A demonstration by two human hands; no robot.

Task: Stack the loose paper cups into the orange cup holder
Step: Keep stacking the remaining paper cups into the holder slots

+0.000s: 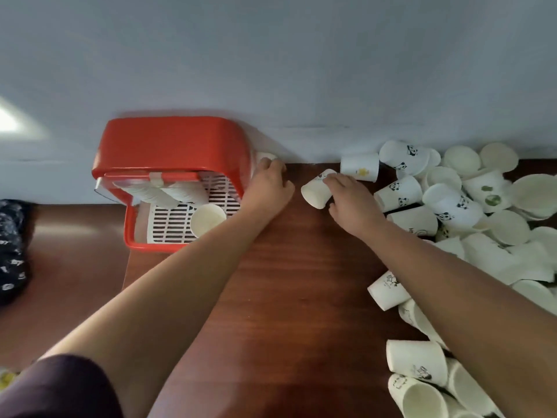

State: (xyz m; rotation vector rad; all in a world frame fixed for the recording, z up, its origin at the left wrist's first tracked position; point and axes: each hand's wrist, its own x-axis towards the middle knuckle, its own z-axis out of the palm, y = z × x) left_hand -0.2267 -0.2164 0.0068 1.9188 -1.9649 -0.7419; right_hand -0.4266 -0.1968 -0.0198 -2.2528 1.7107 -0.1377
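Observation:
The orange cup holder (168, 146) stands at the back left against the wall, its front open over a white slatted tray (171, 224). Stacked white cups (162, 194) lie inside it, and one cup (208, 219) sits with its mouth toward me. My left hand (268, 185) is at the holder's right side, fingers closed on a white cup (265, 156) by the wall. My right hand (349, 197) grips a tilted white paper cup (316, 191) just right of it. A pile of loose paper cups (470, 206) covers the right side.
The brown wooden table (286, 282) runs up to a pale wall (301, 70). More loose cups (419, 366) lie along the right front edge. A dark patterned cloth (12, 251) sits at the far left.

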